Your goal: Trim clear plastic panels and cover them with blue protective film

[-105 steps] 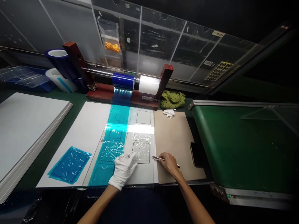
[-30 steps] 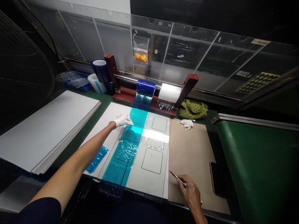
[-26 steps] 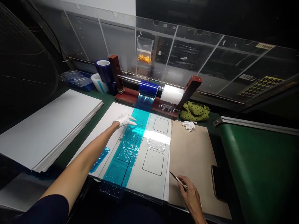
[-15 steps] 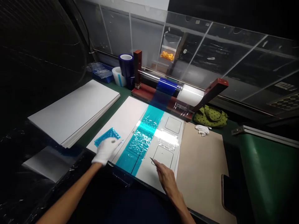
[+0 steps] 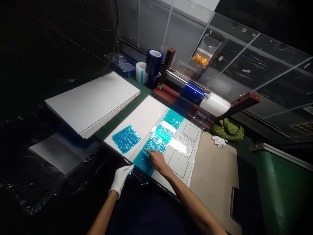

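My left hand (image 5: 120, 178), in a white glove, pinches the near edge of the clear plate (image 5: 182, 164) where the blue film strip (image 5: 158, 140) ends. My bare right hand (image 5: 156, 159) lies on that strip, its fingers closed round a thin blade whose tip points left across the film. The strip runs back to the blue film roll (image 5: 193, 91) on the red wooden holder (image 5: 241, 102). A cut piece of blue film (image 5: 126, 138) lies on the white sheet (image 5: 144, 116) to the left.
A stack of white sheets (image 5: 93, 99) lies at the left, spare film rolls (image 5: 153, 63) behind it. Brown board (image 5: 216, 171), a dark phone (image 5: 238, 205), a green pouch (image 5: 227, 129) and a white glove (image 5: 219, 141) lie right. Green conveyor (image 5: 283, 192) beyond. Black plastic wrap (image 5: 49, 176) hangs at the near left.
My left hand drew back from the far end of the blue strip to the plate's near edge. My right hand carried the blade from the brown board onto the blue film. My view swung left.
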`<move>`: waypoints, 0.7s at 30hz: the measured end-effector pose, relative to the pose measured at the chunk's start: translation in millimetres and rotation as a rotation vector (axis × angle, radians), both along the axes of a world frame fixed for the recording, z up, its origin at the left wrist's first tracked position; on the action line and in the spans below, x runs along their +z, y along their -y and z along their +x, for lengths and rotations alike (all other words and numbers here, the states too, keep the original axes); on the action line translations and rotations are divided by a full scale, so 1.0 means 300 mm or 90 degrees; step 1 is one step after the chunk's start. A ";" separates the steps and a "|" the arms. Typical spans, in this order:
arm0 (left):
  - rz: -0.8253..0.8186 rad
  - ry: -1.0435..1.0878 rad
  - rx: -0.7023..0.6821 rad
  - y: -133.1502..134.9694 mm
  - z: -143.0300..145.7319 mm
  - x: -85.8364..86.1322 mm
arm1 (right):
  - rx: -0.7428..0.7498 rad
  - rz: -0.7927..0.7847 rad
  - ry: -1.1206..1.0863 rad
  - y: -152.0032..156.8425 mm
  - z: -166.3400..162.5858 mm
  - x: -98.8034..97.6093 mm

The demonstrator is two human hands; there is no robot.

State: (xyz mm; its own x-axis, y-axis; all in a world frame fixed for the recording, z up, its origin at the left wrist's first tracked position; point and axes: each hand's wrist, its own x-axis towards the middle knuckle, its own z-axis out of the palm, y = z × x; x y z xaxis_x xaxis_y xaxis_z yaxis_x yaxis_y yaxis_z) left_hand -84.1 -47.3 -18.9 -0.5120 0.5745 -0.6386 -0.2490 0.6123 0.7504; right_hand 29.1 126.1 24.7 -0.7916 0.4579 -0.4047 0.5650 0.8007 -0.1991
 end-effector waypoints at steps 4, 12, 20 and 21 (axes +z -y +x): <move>0.034 0.053 0.033 0.012 -0.013 -0.019 | 0.008 0.008 0.020 0.007 -0.009 -0.009; 0.051 0.090 0.056 0.010 -0.027 -0.008 | -0.050 0.043 0.076 0.045 0.366 0.021; 0.107 0.003 0.043 -0.003 -0.105 0.112 | -0.282 0.013 -0.179 0.152 0.542 0.043; 0.110 -0.020 0.052 -0.016 -0.152 0.120 | -0.303 -0.014 -0.216 0.165 0.524 0.050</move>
State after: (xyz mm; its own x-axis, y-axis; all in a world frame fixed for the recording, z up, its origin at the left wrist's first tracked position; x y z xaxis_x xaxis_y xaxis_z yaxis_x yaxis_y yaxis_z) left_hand -129.8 -42.6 17.1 -0.5795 0.6296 -0.5175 -0.2680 0.4525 0.8506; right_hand 186.3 76.8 39.7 -0.5884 0.7888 -0.1775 0.7627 0.4687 -0.4456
